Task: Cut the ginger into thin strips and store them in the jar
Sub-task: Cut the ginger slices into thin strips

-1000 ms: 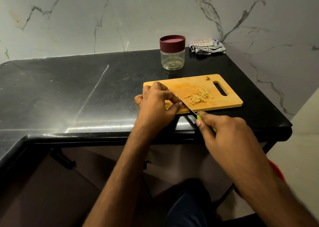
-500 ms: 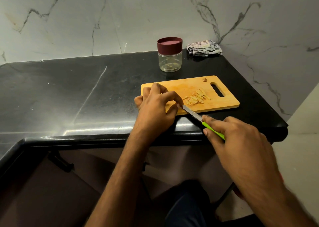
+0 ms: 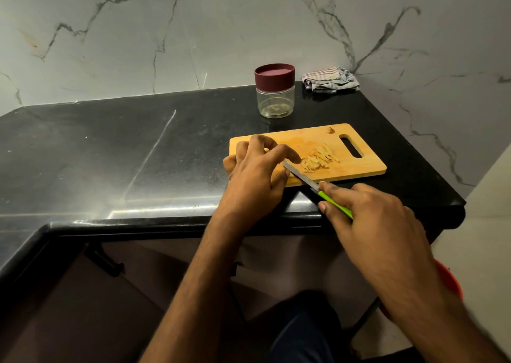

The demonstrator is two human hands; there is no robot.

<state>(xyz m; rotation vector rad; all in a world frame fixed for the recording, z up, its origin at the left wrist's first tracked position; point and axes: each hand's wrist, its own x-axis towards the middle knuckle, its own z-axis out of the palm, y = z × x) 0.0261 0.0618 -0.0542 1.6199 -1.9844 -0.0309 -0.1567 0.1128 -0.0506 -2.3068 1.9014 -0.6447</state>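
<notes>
Since a moment ago the knife has drawn back; right hand grips its handle, left hand curls over hidden ginger, strips just beside its fingertips.

I'm seeing a dim, warm-lit scene; pale glare streaks lie along the front edge of the black countertop, and the marble wall is evenly lit. Edges bow from the wide lens; the near forearms look soft.

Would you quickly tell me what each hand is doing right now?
Left hand: fingers curled on the cutting board; whether it holds ginger cannot be told.
Right hand: grips the knife by its green handle.
</notes>
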